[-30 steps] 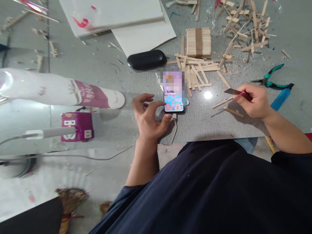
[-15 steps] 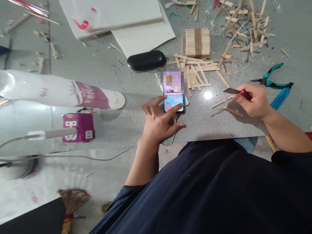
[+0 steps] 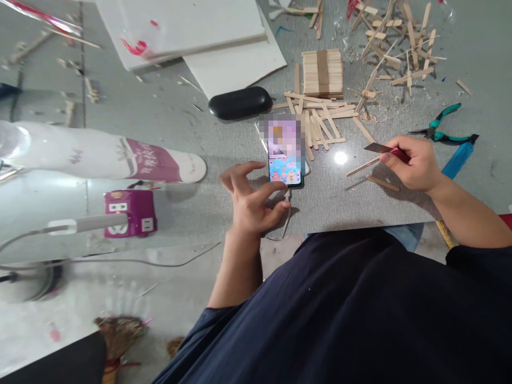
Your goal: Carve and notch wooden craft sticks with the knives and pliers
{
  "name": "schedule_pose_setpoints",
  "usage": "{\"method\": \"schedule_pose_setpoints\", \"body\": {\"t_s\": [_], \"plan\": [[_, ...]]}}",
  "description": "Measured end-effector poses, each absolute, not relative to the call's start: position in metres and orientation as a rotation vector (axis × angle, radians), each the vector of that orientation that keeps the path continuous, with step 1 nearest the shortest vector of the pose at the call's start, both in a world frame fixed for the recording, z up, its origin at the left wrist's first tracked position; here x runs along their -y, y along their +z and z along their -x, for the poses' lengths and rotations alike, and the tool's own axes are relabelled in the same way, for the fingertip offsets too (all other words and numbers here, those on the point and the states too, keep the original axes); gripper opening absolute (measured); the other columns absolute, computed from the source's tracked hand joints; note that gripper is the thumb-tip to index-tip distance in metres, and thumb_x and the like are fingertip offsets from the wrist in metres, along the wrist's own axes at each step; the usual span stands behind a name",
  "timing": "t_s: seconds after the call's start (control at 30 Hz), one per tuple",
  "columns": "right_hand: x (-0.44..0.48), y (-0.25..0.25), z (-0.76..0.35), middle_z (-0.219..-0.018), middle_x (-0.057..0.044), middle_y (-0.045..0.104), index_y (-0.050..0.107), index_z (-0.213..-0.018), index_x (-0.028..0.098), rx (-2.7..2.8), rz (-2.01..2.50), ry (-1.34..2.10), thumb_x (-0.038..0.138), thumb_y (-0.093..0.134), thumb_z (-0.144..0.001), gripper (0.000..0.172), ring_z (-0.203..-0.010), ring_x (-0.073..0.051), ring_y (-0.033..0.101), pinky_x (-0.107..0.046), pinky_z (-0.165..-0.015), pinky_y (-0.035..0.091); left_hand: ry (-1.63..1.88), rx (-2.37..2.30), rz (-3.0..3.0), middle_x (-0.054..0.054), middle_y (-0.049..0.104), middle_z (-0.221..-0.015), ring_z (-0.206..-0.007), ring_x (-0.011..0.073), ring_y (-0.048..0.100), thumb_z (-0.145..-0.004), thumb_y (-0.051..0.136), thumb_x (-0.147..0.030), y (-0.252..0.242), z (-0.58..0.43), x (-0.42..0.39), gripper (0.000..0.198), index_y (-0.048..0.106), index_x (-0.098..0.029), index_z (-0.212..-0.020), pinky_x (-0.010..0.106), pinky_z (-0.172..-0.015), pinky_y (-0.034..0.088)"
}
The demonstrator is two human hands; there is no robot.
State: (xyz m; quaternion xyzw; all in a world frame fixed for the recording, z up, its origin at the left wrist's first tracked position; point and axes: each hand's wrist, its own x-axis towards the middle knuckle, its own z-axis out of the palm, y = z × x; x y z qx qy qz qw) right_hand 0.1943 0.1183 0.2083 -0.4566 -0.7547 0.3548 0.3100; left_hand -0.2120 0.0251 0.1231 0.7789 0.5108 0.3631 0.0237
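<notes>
A phone with a lit screen lies on the grey table, a white charging cable running from its lower end. My left hand is open beside the phone's lower left, its fingers spread and a fingertip close to the bottom edge. My right hand is closed around a utility knife with a red handle and its blade pointing left. The same hand also pinches a thin wooden craft stick below the blade. Another craft stick lies on the table just under it.
Loose craft sticks and a banded bundle of sticks lie beyond the phone. Teal-handled pliers and a blue object lie at right. A black case, white boards, a purple power socket and a white bottle-like object stand leftward.
My left hand has drawn back left and down from the phone's screen, and the screen picture has changed. My right hand keeps its hold on the knife and stick.
</notes>
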Motion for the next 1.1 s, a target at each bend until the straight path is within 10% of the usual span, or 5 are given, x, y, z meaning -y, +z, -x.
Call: {"method": "schedule_pose_setpoints", "body": {"t_s": [0.33,0.53,0.77,0.93,1.1], "plan": [[-0.119,0.205,-0.195,-0.060,0.003,0.045,0.068,-0.086,0.027,1.992,1.232,0.976,0.077,0.070,-0.103,0.053,-0.057,-0.015,0.037,-0.037,-0.057,0.030,1.056,-1.433,-2.606,0.017,0.066,-0.151,-0.136,0.0423,0.065,-0.107,0.061,-0.082,0.120,0.210,-0.027,0.063,0.086,-0.031,-0.134,0.065,-0.109,0.050],[-0.120,0.204,-0.190,-0.061,0.005,0.045,0.068,-0.086,0.026,2.025,1.220,1.023,0.073,0.072,-0.102,0.050,-0.058,-0.014,0.036,-0.036,-0.059,0.031,1.508,-1.295,-2.181,0.008,0.079,-0.108,-0.095,0.0224,0.075,-0.110,0.071,-0.036,0.150,0.161,-0.019,0.013,0.079,-0.026,-0.113,0.039,-0.081,0.058],[-0.123,0.229,-0.184,-0.061,0.004,0.051,0.069,-0.087,0.023,2.235,1.271,1.010,0.066,0.072,-0.101,0.045,-0.060,-0.014,0.040,-0.037,-0.065,0.032,0.710,-1.020,-1.573,0.007,0.086,-0.092,-0.073,0.0165,0.075,-0.110,0.070,-0.053,0.193,0.086,-0.040,0.040,0.077,-0.016,-0.122,0.031,-0.068,0.058],[-0.137,0.232,-0.178,-0.063,0.003,0.056,0.066,-0.080,0.022,2.317,1.423,0.978,0.042,0.078,-0.098,0.029,-0.062,-0.014,0.046,-0.035,-0.067,0.031,0.747,-1.061,-1.443,0.004,0.083,-0.077,-0.064,0.0132,0.072,-0.113,0.064,-0.046,0.187,0.067,-0.064,0.034,0.081,-0.018,-0.103,0.028,-0.066,0.058],[-0.128,0.216,-0.178,-0.069,0.002,0.063,0.068,-0.102,0.024,2.090,1.434,0.824,0.059,0.066,-0.108,0.036,-0.062,-0.016,0.051,-0.034,-0.066,0.034,0.875,-1.077,-1.246,0.001,0.077,-0.066,-0.048,0.0084,0.057,-0.112,0.070,-0.050,0.163,0.065,-0.062,0.034,0.078,-0.019,-0.102,0.022,-0.048,0.045]]}}
